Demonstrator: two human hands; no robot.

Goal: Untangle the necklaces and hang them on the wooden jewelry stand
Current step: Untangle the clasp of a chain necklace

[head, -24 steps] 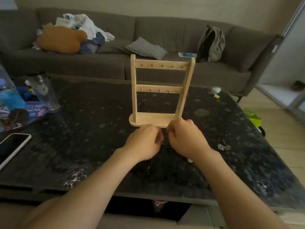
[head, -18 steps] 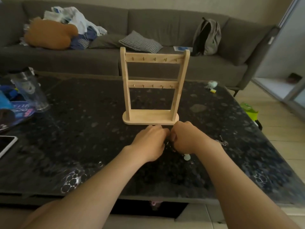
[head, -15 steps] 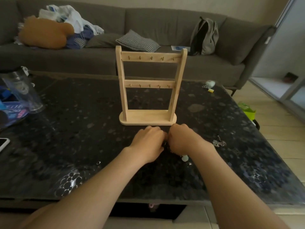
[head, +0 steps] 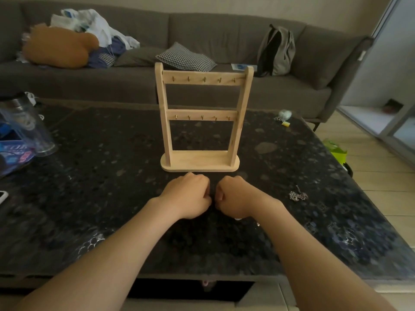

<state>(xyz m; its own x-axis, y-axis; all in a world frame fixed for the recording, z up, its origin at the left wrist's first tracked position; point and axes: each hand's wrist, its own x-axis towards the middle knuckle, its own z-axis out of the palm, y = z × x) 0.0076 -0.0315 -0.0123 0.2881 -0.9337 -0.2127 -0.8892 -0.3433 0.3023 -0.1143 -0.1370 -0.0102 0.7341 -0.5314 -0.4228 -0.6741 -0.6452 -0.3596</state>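
Observation:
The wooden jewelry stand (head: pixel 199 162) stands upright mid-table, with two rails of small hooks, all bare. Just in front of its base my left hand (head: pixel 188 196) and my right hand (head: pixel 235 196) sit knuckle to knuckle, fingers curled in, pinching a thin dark tangle of necklaces between them. The tangle is almost wholly hidden by my fingers and lost against the dark top. A small pale bead (head: pixel 238 218) peeks out under my right wrist. A silver chain (head: pixel 297 195) lies bunched on the table to the right of my right hand.
The dark speckled table (head: pixel 101 176) holds a clear tumbler (head: pixel 27 126) and blue packaging at the left, a phone (head: pixel 2 196) at the left edge and a fluffy keychain (head: pixel 284 115) at the back right. A grey sofa with a backpack (head: pixel 277 50) runs behind.
My view has shifted so the stand sits more central and higher. Both hands stay together in front of the base, now a little apart with knuckles turned up.

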